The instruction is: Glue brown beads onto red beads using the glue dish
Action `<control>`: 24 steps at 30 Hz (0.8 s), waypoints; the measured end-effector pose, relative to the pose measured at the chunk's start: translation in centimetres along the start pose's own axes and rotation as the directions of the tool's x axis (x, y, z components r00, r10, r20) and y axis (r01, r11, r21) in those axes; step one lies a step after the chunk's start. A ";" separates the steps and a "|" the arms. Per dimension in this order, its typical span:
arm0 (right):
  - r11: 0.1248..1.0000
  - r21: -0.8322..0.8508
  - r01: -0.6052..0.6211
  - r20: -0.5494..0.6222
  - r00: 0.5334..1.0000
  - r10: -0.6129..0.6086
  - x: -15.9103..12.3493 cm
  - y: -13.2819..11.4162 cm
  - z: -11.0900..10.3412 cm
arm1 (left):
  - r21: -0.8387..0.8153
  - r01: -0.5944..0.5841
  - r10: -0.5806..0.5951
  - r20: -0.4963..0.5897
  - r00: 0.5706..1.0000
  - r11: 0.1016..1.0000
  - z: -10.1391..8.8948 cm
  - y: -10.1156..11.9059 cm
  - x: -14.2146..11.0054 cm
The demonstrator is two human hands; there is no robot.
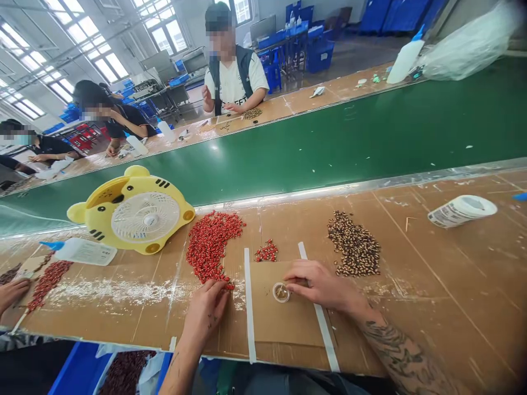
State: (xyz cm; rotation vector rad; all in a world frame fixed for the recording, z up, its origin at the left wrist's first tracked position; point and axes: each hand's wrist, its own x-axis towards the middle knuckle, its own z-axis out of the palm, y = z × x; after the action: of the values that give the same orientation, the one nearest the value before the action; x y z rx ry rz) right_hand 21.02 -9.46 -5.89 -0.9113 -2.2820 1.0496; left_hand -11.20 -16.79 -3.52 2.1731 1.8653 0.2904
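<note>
Round dish (281, 293) sits between the hands (207, 307) (319, 282), nearer the right

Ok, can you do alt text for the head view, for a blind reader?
A person's left hand is at the near edge of a red pile of small pieces, the right hand at a small round dish on a cardboard sheet. A dark and gold pile lies to the right, a yellow fan to the left; co-workers are beyond a green strip.
</note>
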 end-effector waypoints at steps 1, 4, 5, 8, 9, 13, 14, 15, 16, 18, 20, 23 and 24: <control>1.000 0.010 0.006 0.005 1.000 -0.006 0.0 0.1 0.1 | 0.002 -0.003 0.003 0.020 1.000 1.000 0.1 0.3 0.3; 0.999 0.039 0.014 0.007 1.000 -0.015 -0.1 0.3 0.3 | 0.007 -0.017 0.017 0.080 0.997 1.000 0.1 1.2 1.0; 0.999 0.042 0.010 0.002 1.000 -0.010 -0.1 0.2 0.3 | 0.013 -0.016 0.015 0.091 0.996 1.000 0.1 1.3 1.1; 0.999 0.034 -0.028 -0.011 1.000 0.028 0.0 -0.3 0.2 | 0.030 0.013 -0.015 0.093 0.996 0.999 0.4 1.4 1.1; 0.998 0.031 -0.049 -0.015 0.999 0.049 0.1 -0.6 0.1 | 0.026 0.023 -0.025 0.083 0.996 0.999 0.6 1.2 1.0; 0.992 0.036 -0.118 -0.029 0.992 0.119 0.2 -1.0 0.3 | -0.078 0.028 -0.028 -0.010 1.000 0.997 1.4 0.3 0.4; 0.992 0.034 -0.119 -0.033 0.992 0.120 0.3 -0.9 0.4 | -0.127 0.021 -0.028 -0.053 0.998 0.992 1.5 0.0 0.3; 0.993 0.029 -0.116 -0.038 0.992 0.117 0.3 -0.9 0.5 | -0.183 0.016 -0.035 -0.098 0.995 0.983 1.5 -0.2 0.3; 0.994 0.021 -0.111 -0.042 0.993 0.112 0.4 -0.8 0.6 | -0.243 0.017 -0.053 -0.141 0.989 0.970 1.5 -0.3 0.3; 0.995 -0.002 -0.096 -0.045 0.994 0.096 0.5 -1.0 0.8 | -0.379 0.047 -0.128 -0.191 0.973 0.924 1.2 -0.1 0.5; 0.996 -0.037 -0.078 -0.039 0.996 0.077 0.5 -1.3 0.9 | -0.535 0.104 -0.224 -0.165 0.961 0.839 0.8 0.8 0.8; 0.994 -0.104 -0.022 -0.003 1.000 0.022 0.2 -1.7 1.2 | -0.760 0.139 -0.297 -0.075 0.952 0.635 0.4 3.1 1.8; 0.993 -0.120 0.009 0.010 1.000 -0.008 0.1 -1.5 1.2 | -0.811 0.136 -0.308 -0.057 0.950 0.569 0.4 3.8 2.3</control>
State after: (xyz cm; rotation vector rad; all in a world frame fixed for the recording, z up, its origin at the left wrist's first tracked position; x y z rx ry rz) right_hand 19.61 -10.72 -5.43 -0.9449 -2.3761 0.9226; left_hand -7.11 -15.06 -2.72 1.2893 1.5873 1.0891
